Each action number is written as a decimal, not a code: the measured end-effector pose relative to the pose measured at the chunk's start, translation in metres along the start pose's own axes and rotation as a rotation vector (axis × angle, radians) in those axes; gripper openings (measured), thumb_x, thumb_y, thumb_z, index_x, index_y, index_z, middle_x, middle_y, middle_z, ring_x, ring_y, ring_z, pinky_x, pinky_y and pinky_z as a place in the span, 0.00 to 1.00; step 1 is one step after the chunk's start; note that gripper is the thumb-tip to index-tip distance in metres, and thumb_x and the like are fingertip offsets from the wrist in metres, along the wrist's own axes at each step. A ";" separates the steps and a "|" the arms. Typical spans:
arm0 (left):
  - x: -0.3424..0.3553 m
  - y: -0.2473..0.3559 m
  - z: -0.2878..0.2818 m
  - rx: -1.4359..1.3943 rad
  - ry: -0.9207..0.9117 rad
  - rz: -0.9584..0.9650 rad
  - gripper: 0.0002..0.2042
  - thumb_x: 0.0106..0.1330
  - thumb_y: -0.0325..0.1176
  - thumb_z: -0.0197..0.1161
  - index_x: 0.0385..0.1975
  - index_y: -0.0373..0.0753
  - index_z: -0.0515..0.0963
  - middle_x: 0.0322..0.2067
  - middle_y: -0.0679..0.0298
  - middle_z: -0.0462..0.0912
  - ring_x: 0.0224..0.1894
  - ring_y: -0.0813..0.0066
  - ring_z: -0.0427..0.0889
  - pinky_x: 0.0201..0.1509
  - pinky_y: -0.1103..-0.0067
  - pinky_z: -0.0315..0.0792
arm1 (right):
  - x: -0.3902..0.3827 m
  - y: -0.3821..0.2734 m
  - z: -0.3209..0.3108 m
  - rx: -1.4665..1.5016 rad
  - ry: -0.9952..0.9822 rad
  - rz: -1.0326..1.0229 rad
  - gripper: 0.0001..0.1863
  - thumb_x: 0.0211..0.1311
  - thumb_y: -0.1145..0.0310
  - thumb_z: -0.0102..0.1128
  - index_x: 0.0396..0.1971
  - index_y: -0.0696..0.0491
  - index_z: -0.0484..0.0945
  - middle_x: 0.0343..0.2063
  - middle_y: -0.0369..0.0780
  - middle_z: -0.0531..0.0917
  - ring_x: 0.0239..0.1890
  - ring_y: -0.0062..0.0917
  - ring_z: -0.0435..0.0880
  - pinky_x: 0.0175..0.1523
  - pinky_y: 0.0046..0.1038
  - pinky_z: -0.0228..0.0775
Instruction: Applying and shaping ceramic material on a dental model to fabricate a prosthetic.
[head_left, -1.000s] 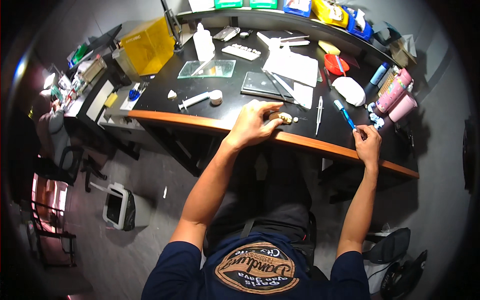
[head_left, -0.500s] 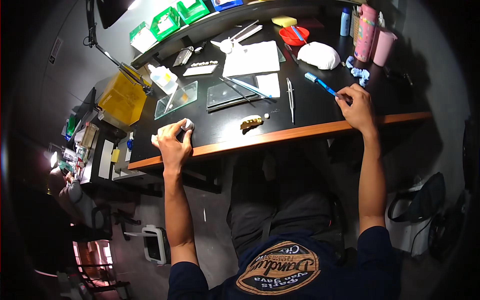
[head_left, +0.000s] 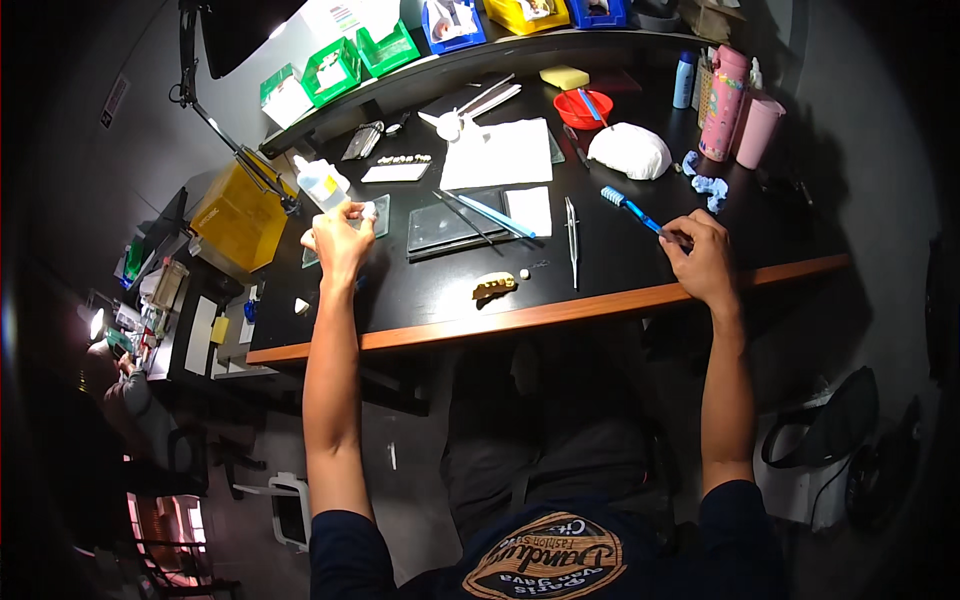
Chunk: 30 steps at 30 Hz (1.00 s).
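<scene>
My left hand (head_left: 338, 245) is raised over the left part of the desk, in front of a glass plate (head_left: 383, 222). Its fingers pinch a small white round piece (head_left: 369, 210), whose exact kind I cannot make out. A white dropper bottle (head_left: 322, 184) stands just beyond that hand. My right hand (head_left: 700, 258) grips the dark end of a blue toothbrush (head_left: 640, 213), bristles pointing up and left. Between the hands, near the front edge, lie a yellowish dental model (head_left: 494, 287), a small tooth-like piece (head_left: 525, 274) and metal tweezers (head_left: 572, 243). A small white piece (head_left: 302, 306) lies left of my left forearm.
A dark flat case (head_left: 450, 228) carries a blue brush-like tool (head_left: 497, 212). Farther back are white paper sheets (head_left: 495, 155), a red bowl (head_left: 583, 108) and a white cloth bundle (head_left: 630, 152). A pink bottle (head_left: 722, 105) stands right. A lamp arm (head_left: 235, 150) reaches in from the left.
My left hand has lifted from the desk's front edge and moved away from me toward the glass plate, carrying the white piece. My right hand stays nearly in place with the toothbrush.
</scene>
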<state>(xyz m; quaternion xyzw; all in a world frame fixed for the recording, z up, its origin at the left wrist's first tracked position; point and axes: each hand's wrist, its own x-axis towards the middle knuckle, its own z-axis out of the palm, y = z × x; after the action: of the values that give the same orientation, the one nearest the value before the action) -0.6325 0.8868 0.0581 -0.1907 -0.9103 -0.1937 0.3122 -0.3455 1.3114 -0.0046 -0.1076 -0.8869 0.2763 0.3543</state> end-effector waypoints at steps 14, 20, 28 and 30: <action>-0.030 0.053 -0.012 -0.346 0.291 0.202 0.09 0.59 0.31 0.72 0.39 0.43 0.88 0.33 0.60 0.86 0.33 0.63 0.82 0.46 0.69 0.74 | 0.007 0.002 -0.008 -0.031 0.021 -0.005 0.08 0.56 0.70 0.74 0.33 0.56 0.87 0.28 0.42 0.79 0.30 0.32 0.82 0.36 0.34 0.74; -0.100 0.092 -0.001 -0.930 -0.080 -0.125 0.11 0.67 0.32 0.70 0.25 0.33 0.80 0.18 0.75 0.75 0.22 0.89 0.67 0.25 0.82 0.61 | 0.004 -0.021 -0.001 -0.029 0.419 -0.303 0.09 0.54 0.74 0.77 0.32 0.58 0.85 0.30 0.43 0.80 0.32 0.35 0.83 0.38 0.34 0.76; -0.102 0.097 -0.014 -1.031 -0.397 -0.146 0.14 0.73 0.38 0.64 0.32 0.32 0.80 0.26 0.67 0.82 0.29 0.83 0.75 0.35 0.81 0.70 | 0.004 -0.070 0.024 0.350 0.566 -0.371 0.45 0.81 0.40 0.18 0.33 0.60 0.83 0.35 0.45 0.79 0.34 0.29 0.77 0.41 0.28 0.70; -0.103 0.098 -0.025 -0.769 -0.496 -0.052 0.13 0.71 0.39 0.65 0.34 0.33 0.82 0.28 0.66 0.83 0.30 0.83 0.75 0.35 0.81 0.71 | 0.004 -0.078 0.039 0.358 0.327 -0.215 0.48 0.79 0.36 0.16 0.30 0.58 0.83 0.24 0.39 0.77 0.27 0.23 0.76 0.33 0.25 0.64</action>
<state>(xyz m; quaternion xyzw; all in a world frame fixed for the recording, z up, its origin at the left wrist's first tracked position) -0.4985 0.9353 0.0329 -0.3104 -0.8240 -0.4738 -0.0139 -0.3746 1.2321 0.0181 0.0084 -0.7613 0.3685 0.5335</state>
